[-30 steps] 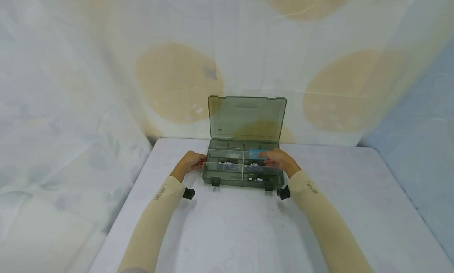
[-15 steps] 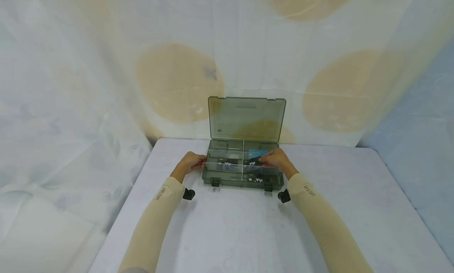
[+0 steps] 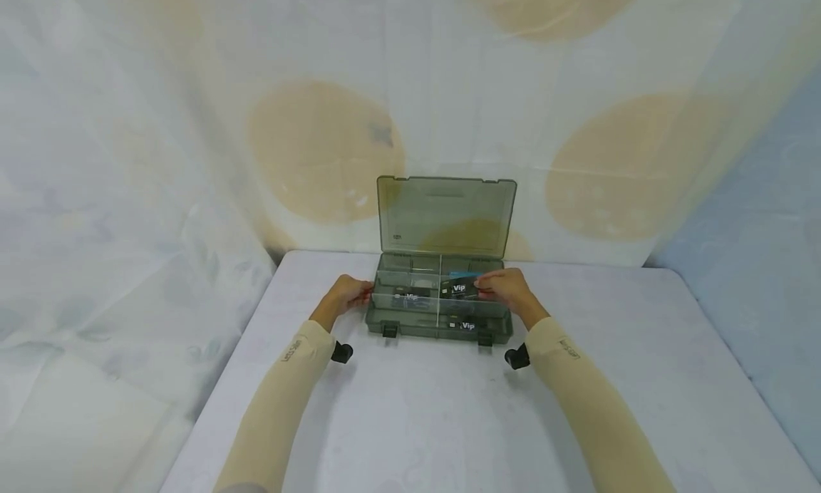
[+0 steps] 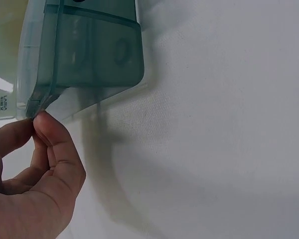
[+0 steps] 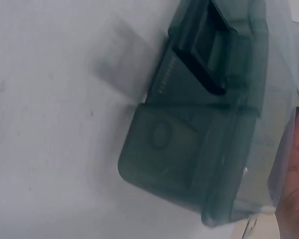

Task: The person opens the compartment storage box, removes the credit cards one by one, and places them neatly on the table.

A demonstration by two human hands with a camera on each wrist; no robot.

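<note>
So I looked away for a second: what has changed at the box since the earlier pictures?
The right hand has lifted a black Vip card out of the right middle compartment; it now hides most of the blue card behind. The left hand still holds the box at its left edge, lid open, other Vip cards unmoved.

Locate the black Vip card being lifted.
In the head view, the right hand pinches the black Vip card above the organizer box, right of its central divider.

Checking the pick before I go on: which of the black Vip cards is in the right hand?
The Vip card in the middle right compartment: the right hand pinches it, raised above the box, while the others lie flat inside.
</note>
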